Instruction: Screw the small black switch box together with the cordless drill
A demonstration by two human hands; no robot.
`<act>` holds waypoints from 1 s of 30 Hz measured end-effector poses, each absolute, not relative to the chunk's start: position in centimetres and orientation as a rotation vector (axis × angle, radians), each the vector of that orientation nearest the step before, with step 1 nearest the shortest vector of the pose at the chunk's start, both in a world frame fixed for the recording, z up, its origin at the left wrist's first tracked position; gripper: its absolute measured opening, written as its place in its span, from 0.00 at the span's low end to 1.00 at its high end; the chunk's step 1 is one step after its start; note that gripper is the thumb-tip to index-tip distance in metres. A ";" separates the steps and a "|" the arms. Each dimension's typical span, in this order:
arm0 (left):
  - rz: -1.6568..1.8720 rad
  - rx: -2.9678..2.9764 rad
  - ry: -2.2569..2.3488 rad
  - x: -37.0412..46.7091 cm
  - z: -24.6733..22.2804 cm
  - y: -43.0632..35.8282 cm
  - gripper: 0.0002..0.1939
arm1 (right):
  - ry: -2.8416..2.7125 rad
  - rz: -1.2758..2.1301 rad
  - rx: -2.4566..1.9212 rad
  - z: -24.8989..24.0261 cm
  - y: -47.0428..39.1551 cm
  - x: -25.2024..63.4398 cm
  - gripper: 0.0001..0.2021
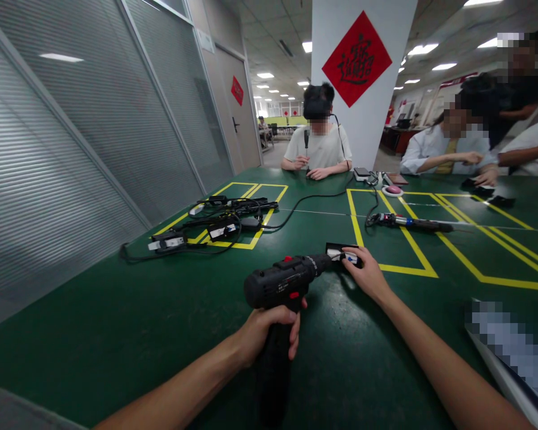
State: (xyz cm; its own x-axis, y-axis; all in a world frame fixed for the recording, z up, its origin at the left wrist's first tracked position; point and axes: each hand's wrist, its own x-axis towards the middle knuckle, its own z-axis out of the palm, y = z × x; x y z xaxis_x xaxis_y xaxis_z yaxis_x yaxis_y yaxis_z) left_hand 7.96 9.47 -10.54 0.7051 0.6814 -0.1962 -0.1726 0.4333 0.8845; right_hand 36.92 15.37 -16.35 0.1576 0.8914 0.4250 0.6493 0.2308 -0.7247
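My left hand [269, 334] is wrapped round the grip of a black cordless drill [282, 280] with red buttons. The drill points away and to the right, its chuck close to a small black box [341, 246] with a white inside or label. Whether the bit touches the box I cannot tell. My right hand [365, 272] grips the right side of this box, fingers bent over its white part, and keeps it on the green table [197, 316]. The fingertips partly cover the box.
Black adapters with cables [224, 224] lie inside yellow tape at the left back. A dark rod-shaped tool [412, 223] lies at the right back, near a pink round object [393, 190]. A blurred flat item [511, 352] is at the right edge. Several people are across the table; one holds a screwdriver [306, 143].
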 end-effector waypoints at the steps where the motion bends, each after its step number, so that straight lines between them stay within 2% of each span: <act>1: 0.573 0.991 0.589 8.0 -10.5 9.5 0.16 | -1.565 0.322 -1.490 -16.3 15.4 36.9 0.15; 7: 0.583 0.995 0.601 8.1 -10.5 9.4 0.19 | -1.552 0.328 -1.496 -16.2 15.3 36.9 0.15; 22: 0.556 1.026 0.635 8.0 -10.3 9.3 0.15 | -1.548 0.325 -1.502 -16.3 15.4 36.9 0.16; 30: 0.556 1.028 0.637 8.2 -10.1 9.5 0.17 | -1.547 0.320 -1.480 -16.4 15.5 36.9 0.15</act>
State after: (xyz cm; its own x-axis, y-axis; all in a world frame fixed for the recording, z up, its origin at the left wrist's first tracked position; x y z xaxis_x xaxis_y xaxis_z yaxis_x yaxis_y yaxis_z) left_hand 8.15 9.46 -10.13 0.6923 0.6877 -0.2187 -0.1244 0.4122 0.9025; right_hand 36.92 15.47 -16.38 0.1693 0.8847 0.4344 0.6398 0.2366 -0.7312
